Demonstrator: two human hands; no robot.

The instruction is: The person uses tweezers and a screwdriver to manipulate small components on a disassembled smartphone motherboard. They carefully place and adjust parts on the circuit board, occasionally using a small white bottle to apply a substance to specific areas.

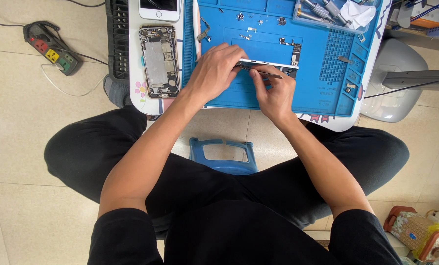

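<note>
The person sits on a low blue plastic stool and works over a blue silicone repair mat that lies on a small white table.

The thin white-edged phone part is held just above the middle of the mat, between the two hands. It stands on its long edge, so only a narrow white strip is seen from above, with some dark and metallic parts under it at the right end. The left hand is closed around the left end of this part, with the fingers curled over its top. The right hand pinches thin metal tweezers between thumb and fingers; their tip points to the right, just under the edge of the part.

On the mat near the hands lie small dark circuit pieces and tiny screws. To the left of the mat, on the table, an opened phone body with bare metal insides lies flat, and above it a white phone with dark screen. At the upper right corner a clear plastic tray with metal tools stands. On the tiled floor at the left lies a dark power strip with coloured sockets.
</note>
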